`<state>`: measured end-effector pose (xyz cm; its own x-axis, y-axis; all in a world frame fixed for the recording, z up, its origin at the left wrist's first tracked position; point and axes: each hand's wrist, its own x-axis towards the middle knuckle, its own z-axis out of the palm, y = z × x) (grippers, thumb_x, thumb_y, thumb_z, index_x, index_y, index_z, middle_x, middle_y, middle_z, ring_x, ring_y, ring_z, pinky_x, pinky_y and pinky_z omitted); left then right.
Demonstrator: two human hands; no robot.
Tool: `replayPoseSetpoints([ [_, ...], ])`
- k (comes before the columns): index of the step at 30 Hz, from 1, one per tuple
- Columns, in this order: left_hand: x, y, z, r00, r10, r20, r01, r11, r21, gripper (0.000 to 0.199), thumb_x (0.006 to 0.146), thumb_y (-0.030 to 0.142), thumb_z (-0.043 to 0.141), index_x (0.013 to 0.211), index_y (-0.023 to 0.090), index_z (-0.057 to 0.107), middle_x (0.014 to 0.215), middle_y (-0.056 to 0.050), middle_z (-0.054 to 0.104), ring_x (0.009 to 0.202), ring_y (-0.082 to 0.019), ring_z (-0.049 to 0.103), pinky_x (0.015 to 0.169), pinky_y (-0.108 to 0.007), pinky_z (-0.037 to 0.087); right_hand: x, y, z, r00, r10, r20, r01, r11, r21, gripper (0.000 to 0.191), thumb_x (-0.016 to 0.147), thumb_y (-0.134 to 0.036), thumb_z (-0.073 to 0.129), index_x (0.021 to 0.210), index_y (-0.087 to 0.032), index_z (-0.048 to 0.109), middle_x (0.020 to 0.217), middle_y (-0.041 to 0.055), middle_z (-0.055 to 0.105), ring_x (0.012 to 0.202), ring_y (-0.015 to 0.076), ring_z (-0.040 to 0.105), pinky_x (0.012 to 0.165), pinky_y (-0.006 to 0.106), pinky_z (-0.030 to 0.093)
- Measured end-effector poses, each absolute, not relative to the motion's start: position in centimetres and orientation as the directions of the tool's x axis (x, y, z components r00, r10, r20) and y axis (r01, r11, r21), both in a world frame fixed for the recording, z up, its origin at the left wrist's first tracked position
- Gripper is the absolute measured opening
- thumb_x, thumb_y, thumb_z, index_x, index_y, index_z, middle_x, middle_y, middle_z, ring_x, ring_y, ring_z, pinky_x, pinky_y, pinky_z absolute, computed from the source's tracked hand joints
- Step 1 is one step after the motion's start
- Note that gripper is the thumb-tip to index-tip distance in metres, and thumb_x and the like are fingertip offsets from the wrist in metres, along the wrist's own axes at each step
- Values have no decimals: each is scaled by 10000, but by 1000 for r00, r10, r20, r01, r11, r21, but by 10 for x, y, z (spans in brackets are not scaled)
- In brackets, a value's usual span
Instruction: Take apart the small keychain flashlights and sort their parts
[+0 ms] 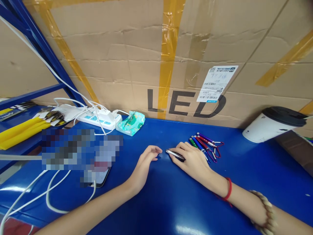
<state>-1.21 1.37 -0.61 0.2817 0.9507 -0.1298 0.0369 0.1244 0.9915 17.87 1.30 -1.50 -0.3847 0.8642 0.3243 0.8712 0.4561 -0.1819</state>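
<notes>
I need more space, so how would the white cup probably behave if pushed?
The white cup may tip if pushed high, being tall and narrower at the base. The glossy table probably lets it slide if pushed low. Its weight is uncertain: the black lid hides any contents.

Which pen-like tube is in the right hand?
The silver-grey tube, held in the right hand; the red, blue, green and purple tubes lie grouped beside it.

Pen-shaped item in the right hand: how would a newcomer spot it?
Start at the cardboard marked LED, then the blue table before it. The right hand there holds the pen-shaped item. It is dark with a silvery end, unlike the green, blue and red sticks bunched beyond that hand.
</notes>
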Motion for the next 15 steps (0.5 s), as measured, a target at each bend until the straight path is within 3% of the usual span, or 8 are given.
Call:
replayPoseSetpoints([
  [4,-12,15,-5,279,954,-112,40,105,994,187,803,296,398,846,197,550,1026,-57,573,1069,-228,503,886,-330,391,184,14,-8,-325,898,295,945,322,60,306,889,-339,491,1103,-177,637,945,104,633,852,242,577,725,345,440],
  [7,-12,15,-4,278,954,-112,55,101,993,178,790,275,398,832,196,551,1014,-59,581,1061,-227,510,872,-325,399,191,14,-4,-194,930,312,971,136,199,600,832,-477,515,1307,-112,468,1119,209,565,1000,348,527,747,433,450],
  [12,-11,14,-1,269,956,-115,80,97,992,184,786,269,391,825,197,555,1019,-58,589,1061,-222,518,864,-315,405,209,23,-10,100,991,85,984,-111,139,843,811,-665,373,1439,-118,245,1403,267,316,1269,490,266,831,624,385],
  [15,-10,13,1,258,959,-120,91,99,991,182,791,274,398,818,195,560,1021,-60,598,1055,-221,525,864,-312,408,224,33,-23,126,992,10,989,-127,78,823,827,-699,234,1454,-167,209,1430,256,276,1259,512,270,785,658,386],
])
